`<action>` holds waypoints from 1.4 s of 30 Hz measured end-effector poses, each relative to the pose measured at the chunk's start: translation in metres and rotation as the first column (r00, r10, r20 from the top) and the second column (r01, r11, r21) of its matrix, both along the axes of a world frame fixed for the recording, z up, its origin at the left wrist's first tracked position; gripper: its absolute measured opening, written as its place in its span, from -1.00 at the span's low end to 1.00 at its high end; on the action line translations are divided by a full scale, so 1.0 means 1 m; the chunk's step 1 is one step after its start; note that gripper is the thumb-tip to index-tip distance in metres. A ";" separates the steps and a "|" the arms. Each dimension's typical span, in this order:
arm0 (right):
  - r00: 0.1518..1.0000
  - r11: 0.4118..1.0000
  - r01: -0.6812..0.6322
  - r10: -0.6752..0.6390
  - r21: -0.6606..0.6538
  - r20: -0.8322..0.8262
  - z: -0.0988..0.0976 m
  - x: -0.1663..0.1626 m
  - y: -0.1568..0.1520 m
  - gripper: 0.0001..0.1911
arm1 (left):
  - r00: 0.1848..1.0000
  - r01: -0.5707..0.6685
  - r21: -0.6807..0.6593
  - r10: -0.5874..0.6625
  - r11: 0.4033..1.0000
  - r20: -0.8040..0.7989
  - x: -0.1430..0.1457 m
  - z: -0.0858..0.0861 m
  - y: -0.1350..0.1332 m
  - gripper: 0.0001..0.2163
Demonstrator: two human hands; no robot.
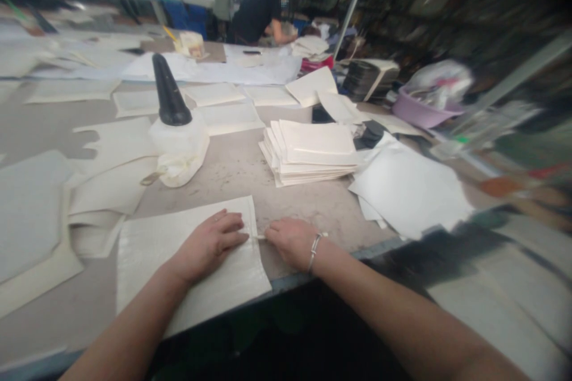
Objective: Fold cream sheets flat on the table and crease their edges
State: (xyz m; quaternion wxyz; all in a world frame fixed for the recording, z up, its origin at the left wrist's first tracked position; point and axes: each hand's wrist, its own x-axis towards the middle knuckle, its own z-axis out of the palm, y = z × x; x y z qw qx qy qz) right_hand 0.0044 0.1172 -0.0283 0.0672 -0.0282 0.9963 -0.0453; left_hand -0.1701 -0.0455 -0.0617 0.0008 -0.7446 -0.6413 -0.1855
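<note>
A cream sheet of material point(147, 250) lies flat at the near edge of the grey worktable point(232, 166). My left hand point(210, 244) presses flat on the sheet near its right edge, fingers together. My right hand point(290, 241), with a bracelet at the wrist, rests on the table just beyond that edge and pinches a thin strip at the sheet's border. A stack of cream sheets point(313, 151) sits behind my hands.
A white glue bottle with a black cone nozzle point(172, 124) stands left of centre. Loose cream pieces point(111, 190) cover the left side, white sheets point(411, 190) the right. A purple basin point(424, 112) sits far right. A person in black point(261, 8) works at the far end.
</note>
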 end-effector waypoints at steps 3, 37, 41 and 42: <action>0.999 0.999 -0.032 0.032 -0.022 0.004 0.000 0.009 -0.004 -0.93 | 1.000 0.000 0.005 0.000 1.000 -0.002 0.000 0.000 0.000 -0.77; 0.974 0.938 0.096 -0.157 -0.334 -0.161 -0.012 0.016 0.015 -0.86 | 0.817 -0.529 -0.463 0.574 0.712 -0.051 -0.054 0.027 -0.005 -0.51; 0.930 0.883 0.147 -0.278 -0.446 -0.242 -0.015 0.009 0.026 -0.85 | 0.698 -0.576 -0.541 0.713 0.613 0.065 -0.068 0.040 -0.013 -0.63; 0.918 0.874 0.147 -0.295 -0.463 -0.266 -0.014 0.008 0.027 -0.84 | 0.650 -0.606 -0.523 0.752 0.599 0.109 -0.071 0.044 -0.016 -0.63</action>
